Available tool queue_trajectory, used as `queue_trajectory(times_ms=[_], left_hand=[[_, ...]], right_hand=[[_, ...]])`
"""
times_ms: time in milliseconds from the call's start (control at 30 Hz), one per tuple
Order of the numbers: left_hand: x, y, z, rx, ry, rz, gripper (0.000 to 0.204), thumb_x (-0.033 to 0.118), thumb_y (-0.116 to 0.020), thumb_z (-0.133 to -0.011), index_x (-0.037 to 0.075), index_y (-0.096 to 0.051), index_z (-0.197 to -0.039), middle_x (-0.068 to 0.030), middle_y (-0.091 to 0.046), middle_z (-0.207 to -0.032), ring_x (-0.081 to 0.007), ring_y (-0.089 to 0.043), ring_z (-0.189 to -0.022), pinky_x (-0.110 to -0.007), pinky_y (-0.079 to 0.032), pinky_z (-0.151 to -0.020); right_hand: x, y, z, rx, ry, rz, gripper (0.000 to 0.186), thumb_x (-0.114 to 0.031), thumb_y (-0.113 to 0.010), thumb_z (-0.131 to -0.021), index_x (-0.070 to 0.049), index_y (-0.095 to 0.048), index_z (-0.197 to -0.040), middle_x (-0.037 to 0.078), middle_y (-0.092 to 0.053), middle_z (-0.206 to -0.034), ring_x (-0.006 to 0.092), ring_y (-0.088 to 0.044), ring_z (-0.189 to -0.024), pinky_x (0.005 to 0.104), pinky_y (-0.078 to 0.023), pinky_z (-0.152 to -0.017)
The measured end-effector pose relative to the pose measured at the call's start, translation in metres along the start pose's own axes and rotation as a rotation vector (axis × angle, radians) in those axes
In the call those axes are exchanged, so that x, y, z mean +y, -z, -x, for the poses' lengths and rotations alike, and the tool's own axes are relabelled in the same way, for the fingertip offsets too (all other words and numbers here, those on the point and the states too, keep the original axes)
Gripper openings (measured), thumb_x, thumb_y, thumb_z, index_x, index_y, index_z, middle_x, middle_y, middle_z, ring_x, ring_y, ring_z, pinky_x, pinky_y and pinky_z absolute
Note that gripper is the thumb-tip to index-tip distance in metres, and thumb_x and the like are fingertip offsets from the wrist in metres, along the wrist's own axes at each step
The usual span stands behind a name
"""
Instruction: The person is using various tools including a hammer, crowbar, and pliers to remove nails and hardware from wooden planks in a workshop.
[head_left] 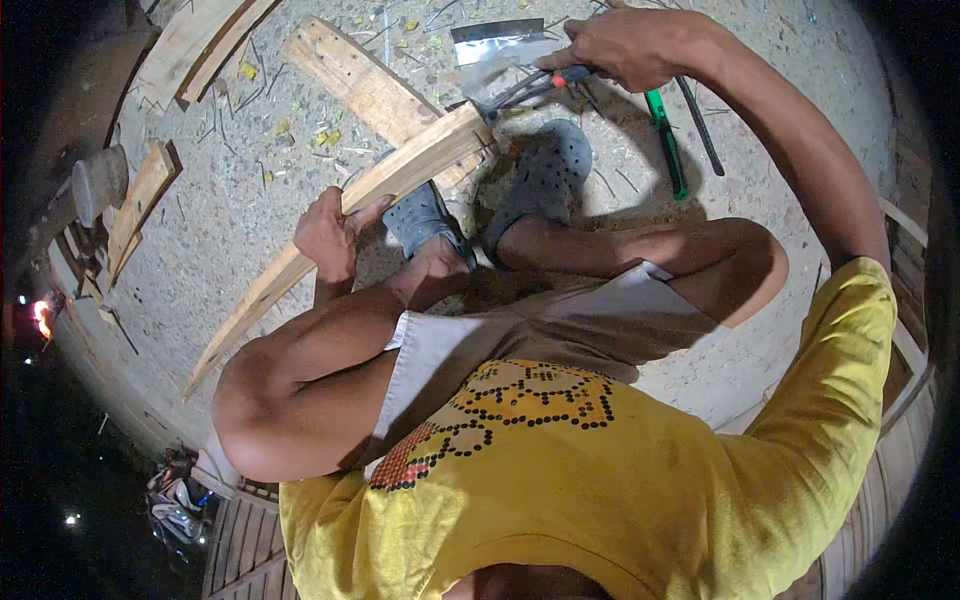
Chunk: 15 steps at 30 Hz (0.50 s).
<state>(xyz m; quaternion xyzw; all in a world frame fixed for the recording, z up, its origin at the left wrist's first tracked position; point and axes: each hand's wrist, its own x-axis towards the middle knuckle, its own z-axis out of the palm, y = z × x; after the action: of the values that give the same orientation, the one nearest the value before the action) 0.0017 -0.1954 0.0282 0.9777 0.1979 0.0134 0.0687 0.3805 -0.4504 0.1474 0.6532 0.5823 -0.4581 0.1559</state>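
Note:
A long wooden plank [395, 175] slants from beside my left knee up to the far middle. My left hand [330, 235] is closed round the plank near its middle, thumb along the upper face. At its far end are the dark metal jaws of pincers [515, 97], whose handles run toward my right hand [635, 48]. That hand is closed at the handles, by a red and dark grip; its fingers partly hide it. Under the plank's far end, another wooden board [365, 85] with small holes lies crosswise on the ground.
A green utility knife [665, 145] and a dark rod [702, 130] lie at the right. Behind the pincers is a silver and black packet [497, 42]. Loose nails are scattered on the rough ground [240, 200]. More timber [195, 45] and a round wooden block [98, 186] stand at the left.

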Motion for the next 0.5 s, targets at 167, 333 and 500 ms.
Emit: queue_trajectory(times_ms=[167, 333, 500], left_hand=[[-0.001, -0.006, 0.0, 0.002, 0.014, -0.023, 0.06, 0.06, -0.084, -0.072, 0.008, -0.054, -0.073, -0.011, -0.058, -0.063, -0.0327, -0.058, -0.058, -0.043, -0.045, -0.052], [0.003, -0.003, -0.007, 0.023, -0.004, 0.032, 0.063, 0.063, -0.083, -0.071, 0.008, -0.053, -0.069, -0.0109, -0.058, -0.063, -0.0324, -0.057, -0.056, -0.044, -0.044, -0.051], [0.0, 0.011, -0.001, 0.022, 0.023, 0.03, 0.063, 0.064, -0.083, -0.072, 0.008, -0.052, -0.068, -0.0107, -0.057, -0.061, -0.0328, -0.056, -0.055, -0.044, -0.043, -0.05]], right_hand=[[0.004, -0.004, -0.024, -0.109, -0.025, 0.155, 0.041, -0.008, -0.062, -0.09, -0.004, -0.06, -0.131, 0.017, -0.07, -0.091, 0.0354, -0.067, -0.086, 0.0473, -0.051, -0.074], [0.008, -0.078, -0.022, 0.055, -0.017, -0.372, 0.029, 0.003, -0.059, -0.09, -0.003, -0.059, -0.119, 0.018, -0.071, -0.092, 0.0342, -0.071, -0.09, 0.0507, -0.054, -0.085], [-0.023, -0.155, -0.035, 0.455, 0.043, -0.625, 0.037, -0.006, -0.063, -0.088, -0.004, -0.056, -0.124, 0.029, -0.068, -0.096, 0.0482, -0.067, -0.093, 0.0547, -0.051, -0.082]])
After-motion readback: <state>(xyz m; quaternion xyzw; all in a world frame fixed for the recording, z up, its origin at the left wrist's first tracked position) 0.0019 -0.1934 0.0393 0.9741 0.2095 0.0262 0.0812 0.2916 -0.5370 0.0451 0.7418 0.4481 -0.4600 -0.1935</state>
